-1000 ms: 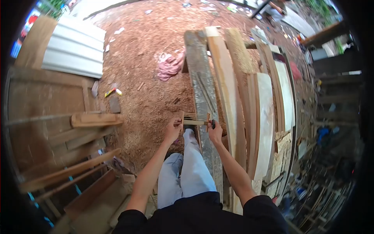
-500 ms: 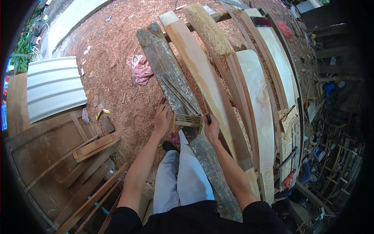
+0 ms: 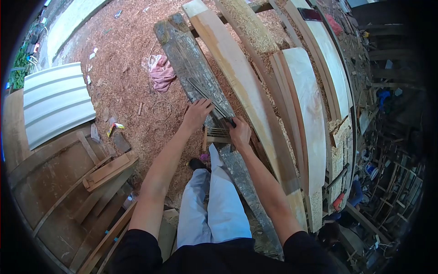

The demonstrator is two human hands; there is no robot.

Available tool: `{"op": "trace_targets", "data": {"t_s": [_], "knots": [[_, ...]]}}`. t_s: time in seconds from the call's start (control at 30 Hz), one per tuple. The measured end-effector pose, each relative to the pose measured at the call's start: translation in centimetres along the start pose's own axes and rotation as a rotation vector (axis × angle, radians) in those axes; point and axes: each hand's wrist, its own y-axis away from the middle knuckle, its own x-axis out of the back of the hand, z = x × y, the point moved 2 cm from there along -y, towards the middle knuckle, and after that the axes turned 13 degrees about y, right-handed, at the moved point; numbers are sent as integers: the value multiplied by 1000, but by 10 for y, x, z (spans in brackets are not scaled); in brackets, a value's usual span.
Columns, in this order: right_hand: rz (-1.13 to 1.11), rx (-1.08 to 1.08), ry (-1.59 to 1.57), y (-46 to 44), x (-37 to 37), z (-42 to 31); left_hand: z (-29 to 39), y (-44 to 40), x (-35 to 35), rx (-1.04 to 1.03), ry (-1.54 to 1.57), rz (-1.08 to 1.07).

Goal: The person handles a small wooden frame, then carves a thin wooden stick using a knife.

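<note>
Work state: part-finished, judged from what lies between my hands. Small wooden frame (image 3: 218,139): located at the tabletop (image 3: 185,50), a weathered plank, just in front of my knees. Several thin crosswise slats (image 3: 218,132) already span the frame. Loose strips (image 3: 221,110) lie lengthwise on the plank, outside the frame; whether any belong to it I cannot tell. I also cannot count the fitted slats or confirm that they are fixed.

Left hand (image 3: 197,114): set over the loose strips, fingers bent and close together; I cannot tell whether it pinches one. Right hand (image 3: 239,133): closed around a dark object (image 3: 232,122), beside the frame's right end; contact with the frame is not discernible.

Adjacent items: long boards (image 3: 228,68) on the right, pink cloth (image 3: 162,74) on the shavings-covered ground (image 3: 123,59) at left.
</note>
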Motion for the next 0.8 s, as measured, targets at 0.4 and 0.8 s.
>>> {"op": "trace_targets", "data": {"t_s": [0.4, 0.8], "knots": [[-45, 16, 53, -26, 3, 1, -13, -13, 8, -93, -71, 0], [-13, 154, 22, -33, 6, 0, -19, -18, 14, -85, -59, 13]]}}
